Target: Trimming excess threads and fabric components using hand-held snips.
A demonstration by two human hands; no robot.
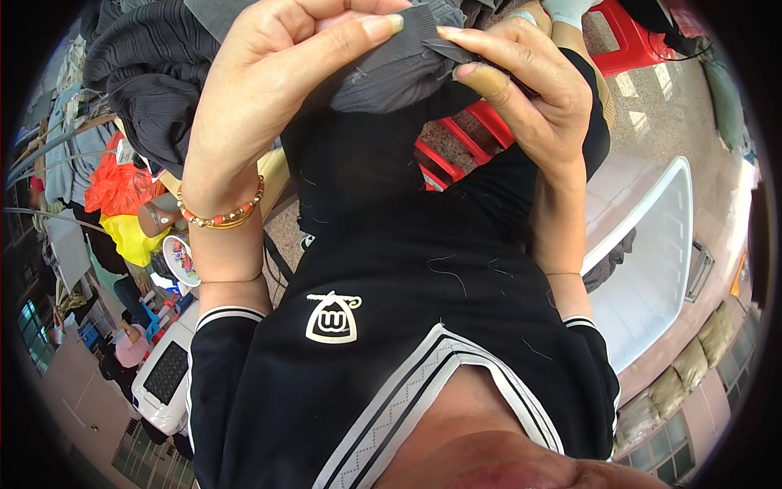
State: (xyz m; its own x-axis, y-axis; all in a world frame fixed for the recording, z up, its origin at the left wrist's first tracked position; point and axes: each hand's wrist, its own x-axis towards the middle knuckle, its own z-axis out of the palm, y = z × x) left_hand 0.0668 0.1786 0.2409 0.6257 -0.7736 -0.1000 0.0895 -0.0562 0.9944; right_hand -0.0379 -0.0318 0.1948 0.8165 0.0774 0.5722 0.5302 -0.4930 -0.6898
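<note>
A dark grey garment (389,72) with a ribbed band is held up in front of me at the top of the view. My left hand (273,69) pinches the band's left side, its thumb lying along the cloth. At the band's right edge, my right hand (538,90) has its forefinger and thumb on either side of a narrow folded strip of the cloth. The thumb tip looks yellowish, as if covered. Loose threads show near that thumb. The remaining fingers of my right hand are curled behind and partly hidden.
Dark pleated garments (147,73) are heaped at the left. A red plastic stool (623,37) stands far right, and a white plastic bin (652,269) with dark cloth inside is at my right. Red and yellow bags (122,183) lie left. A person (130,346) is farther off.
</note>
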